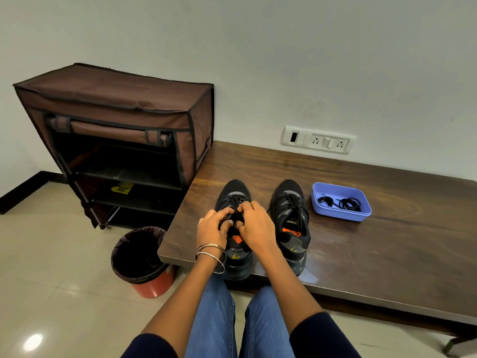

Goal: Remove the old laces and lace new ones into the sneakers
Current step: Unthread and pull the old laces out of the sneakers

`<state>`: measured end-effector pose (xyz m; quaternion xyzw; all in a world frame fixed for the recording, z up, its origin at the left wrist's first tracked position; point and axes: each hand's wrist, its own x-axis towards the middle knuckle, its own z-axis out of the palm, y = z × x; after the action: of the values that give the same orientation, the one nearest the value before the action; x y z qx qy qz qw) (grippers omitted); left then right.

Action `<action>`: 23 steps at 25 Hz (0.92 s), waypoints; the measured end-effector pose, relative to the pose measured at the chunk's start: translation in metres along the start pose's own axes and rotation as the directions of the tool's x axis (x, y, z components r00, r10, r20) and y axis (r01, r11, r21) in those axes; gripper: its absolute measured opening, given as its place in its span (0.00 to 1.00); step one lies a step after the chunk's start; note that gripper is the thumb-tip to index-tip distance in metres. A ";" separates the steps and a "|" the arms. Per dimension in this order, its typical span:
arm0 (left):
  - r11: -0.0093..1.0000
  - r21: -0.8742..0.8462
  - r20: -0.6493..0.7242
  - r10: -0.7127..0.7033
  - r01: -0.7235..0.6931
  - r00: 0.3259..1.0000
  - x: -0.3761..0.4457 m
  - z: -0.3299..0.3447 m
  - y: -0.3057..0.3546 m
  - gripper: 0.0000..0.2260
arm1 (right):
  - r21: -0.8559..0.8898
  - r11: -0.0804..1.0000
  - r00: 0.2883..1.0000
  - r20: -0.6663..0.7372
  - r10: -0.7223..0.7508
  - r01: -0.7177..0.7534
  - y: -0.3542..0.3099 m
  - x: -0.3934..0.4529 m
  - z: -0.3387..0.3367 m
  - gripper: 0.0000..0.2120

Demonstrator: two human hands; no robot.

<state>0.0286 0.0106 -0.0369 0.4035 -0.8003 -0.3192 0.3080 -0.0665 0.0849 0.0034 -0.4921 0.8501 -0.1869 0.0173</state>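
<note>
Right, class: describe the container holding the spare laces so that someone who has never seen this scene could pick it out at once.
Start at the dark wooden table against the wall, below the white socket panel. Two black sneakers stand on it; just right of the right-hand sneaker sits a shallow lilac plastic tray with coiled black laces inside. It is the only pale, coloured item on the table.

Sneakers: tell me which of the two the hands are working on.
The left sneaker, the one farther from the purple tray. Both hands, left and right, are at its laces; the right sneaker stands untouched beside the tray.
</note>
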 end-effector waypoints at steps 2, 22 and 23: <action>1.000 -0.027 0.010 0.015 -0.015 1.000 0.000 0.000 -0.001 0.15 | 0.078 0.996 0.999 -0.031 0.045 -0.042 0.000 0.002 0.000 0.13; 0.999 0.003 0.088 -0.034 0.033 0.996 -0.002 -0.002 -0.002 0.30 | 0.627 0.768 0.956 -0.124 0.266 -0.132 -0.001 0.026 -0.023 0.05; 1.000 0.009 0.085 -0.027 0.026 0.996 -0.001 -0.001 -0.002 0.27 | 0.728 0.680 0.935 -0.172 0.310 -0.091 -0.004 0.027 -0.037 0.03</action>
<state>0.0311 0.0102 -0.0382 0.4011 -0.8086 -0.3370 0.2677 -0.0849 0.0720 0.0435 -0.3181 0.7547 -0.5641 0.1046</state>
